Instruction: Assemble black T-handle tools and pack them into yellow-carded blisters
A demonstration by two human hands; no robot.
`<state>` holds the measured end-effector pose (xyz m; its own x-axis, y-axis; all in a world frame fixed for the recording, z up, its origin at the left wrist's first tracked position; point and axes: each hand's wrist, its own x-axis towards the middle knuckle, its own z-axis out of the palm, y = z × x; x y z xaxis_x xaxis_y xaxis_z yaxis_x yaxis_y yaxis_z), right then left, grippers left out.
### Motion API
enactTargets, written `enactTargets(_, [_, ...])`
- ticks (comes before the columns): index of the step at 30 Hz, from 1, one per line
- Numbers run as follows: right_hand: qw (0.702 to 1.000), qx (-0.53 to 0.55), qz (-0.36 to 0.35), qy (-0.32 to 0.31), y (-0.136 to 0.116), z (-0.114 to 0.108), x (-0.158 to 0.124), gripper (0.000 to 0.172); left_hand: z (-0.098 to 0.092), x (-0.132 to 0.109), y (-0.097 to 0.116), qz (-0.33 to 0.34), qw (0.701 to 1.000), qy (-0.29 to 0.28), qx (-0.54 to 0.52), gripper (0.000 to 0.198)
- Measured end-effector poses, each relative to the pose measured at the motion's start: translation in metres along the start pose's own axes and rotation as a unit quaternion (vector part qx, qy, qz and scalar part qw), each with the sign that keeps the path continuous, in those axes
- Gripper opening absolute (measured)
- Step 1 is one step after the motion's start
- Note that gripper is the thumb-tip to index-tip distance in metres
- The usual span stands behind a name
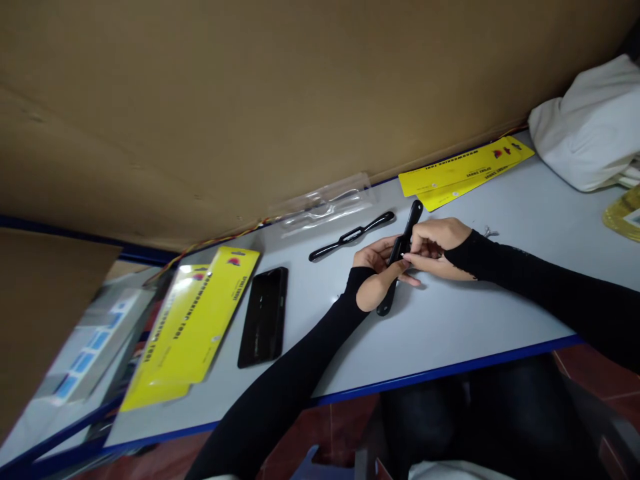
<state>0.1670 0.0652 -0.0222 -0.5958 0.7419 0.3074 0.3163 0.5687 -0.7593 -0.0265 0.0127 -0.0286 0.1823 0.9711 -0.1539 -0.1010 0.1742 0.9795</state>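
Observation:
A black spokeshave point(413, 219) slants across my left hand point(374, 279), whose fingers are wrapped around its middle. My right hand point(440, 245) is closed in a pinch over the same middle part, with a tiny bright bit at its fingertips that is too small to name. Both ends of the tool stick out past my hands. To the left of it, a second black spokeshave point(351, 236) lies on the grey table point(450, 320), with an open slot in its middle. Small silvery metal parts point(491, 232) lie just beyond my right wrist.
Yellow printed cards point(210, 320) lie at the left, beside a black phone point(263, 317). More yellow cards point(465, 170) are at the back right. Clear plastic packaging point(325, 203) rests against the cardboard wall point(300, 87). White cloth point(590, 127) fills the far right corner.

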Motion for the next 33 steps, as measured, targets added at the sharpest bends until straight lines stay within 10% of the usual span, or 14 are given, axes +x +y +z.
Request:
enactTargets(9, [0.993, -0.083, 0.077, 0.046, -0.012, 0.013, -0.004, 0.021, 0.005, 0.002, -0.006, 0.019, 0.999, 0.029, -0.023, 0.063])
enactTargets(22, [0.988, -0.002, -0.142, -0.055, 0.016, -0.016, 0.004, 0.025, 0.009, -0.003, -0.001, 0.019, 0.999, -0.001, -0.037, 0.055])
enactTargets(33, [0.993, 0.004, -0.104, -0.052, 0.012, -0.016, 0.001, 0.022, 0.009, -0.002, -0.004, 0.038, 0.999, 0.003, -0.027, 0.058])
